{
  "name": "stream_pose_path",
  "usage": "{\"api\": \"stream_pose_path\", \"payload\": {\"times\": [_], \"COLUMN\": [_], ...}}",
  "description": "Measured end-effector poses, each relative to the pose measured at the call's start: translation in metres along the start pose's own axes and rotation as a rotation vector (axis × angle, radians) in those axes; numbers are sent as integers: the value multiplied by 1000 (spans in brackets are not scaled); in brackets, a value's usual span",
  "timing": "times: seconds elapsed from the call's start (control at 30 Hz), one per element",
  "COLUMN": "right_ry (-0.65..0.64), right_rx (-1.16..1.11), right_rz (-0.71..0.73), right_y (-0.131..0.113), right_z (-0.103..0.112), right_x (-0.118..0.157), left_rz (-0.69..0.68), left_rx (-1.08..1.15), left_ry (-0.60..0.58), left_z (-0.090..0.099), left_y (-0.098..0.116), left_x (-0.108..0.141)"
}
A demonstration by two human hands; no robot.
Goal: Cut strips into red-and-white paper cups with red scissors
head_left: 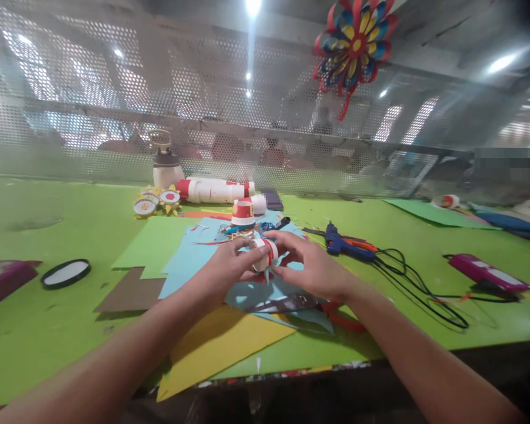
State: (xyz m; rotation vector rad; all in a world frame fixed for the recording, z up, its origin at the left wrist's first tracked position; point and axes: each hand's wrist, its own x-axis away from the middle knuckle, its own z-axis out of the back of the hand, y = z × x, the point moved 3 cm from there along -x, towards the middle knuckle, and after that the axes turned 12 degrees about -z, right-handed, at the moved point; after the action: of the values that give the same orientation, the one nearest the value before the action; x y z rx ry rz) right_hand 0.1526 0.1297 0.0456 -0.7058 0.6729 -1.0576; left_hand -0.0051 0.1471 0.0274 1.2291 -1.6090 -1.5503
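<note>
A small white paper cup (pixel 262 259) with a red band is held up above the sheets of coloured paper, lying on its side. My left hand (pixel 229 266) has its thumb and fingers closed around the left of it. My right hand (pixel 311 263) curls in from the other side, fingertips at the cup's top and near a small pale strip below its rim. Under my hands, scissors (pixel 287 304) with orange handles rest on light blue paper (pixel 189 250). Just beyond are paper scraps, a black-capped pen (pixel 284 222) and an upright red-and-white cup (pixel 242 213).
A blue glue gun (pixel 351 244) with its cable lies right of my hands, near a purple power strip (pixel 490 272). Stacked cups (pixel 221 191), paper flowers (pixel 145 205) and a bottle (pixel 166 171) stand behind. Yellow paper (pixel 225 347) overhangs the front edge.
</note>
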Motion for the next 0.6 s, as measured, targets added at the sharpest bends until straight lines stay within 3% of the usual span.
{"api": "stream_pose_path", "payload": {"times": [0.13, 0.33, 0.6], "right_ry": [62, 255, 340], "right_rx": [101, 350, 393], "right_rz": [68, 294, 341], "right_y": [1, -4, -11], "right_z": [-3, -7, -16], "right_x": [1, 5, 10], "left_rz": [27, 24, 13], "left_rx": [-4, 5, 17], "left_ry": [12, 6, 10], "left_z": [0, 0, 2], "left_y": [-1, -2, -3], "left_x": [-1, -2, -3]}}
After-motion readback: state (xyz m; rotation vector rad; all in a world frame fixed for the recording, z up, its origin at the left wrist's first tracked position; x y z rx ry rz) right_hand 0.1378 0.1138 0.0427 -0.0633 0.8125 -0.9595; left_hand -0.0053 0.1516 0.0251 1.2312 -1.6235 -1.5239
